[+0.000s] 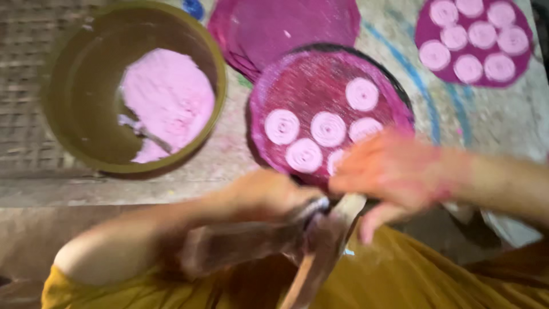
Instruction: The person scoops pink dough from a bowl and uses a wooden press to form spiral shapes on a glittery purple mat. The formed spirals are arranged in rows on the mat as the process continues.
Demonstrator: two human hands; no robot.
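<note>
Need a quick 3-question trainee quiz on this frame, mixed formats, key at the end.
1. True or false: the olive bucket holds pink paste.
2. How many whole pink spiral discs are plainly visible on the magenta round mat nearest the hands, not counting one partly hidden?
A) two B) five C) nine
3. Fill in: the left hand and right hand meet at a blurred ____ tool.

Key: 1 true; 2 B; 3 wooden. Motion blur hides the grip itself.
</note>
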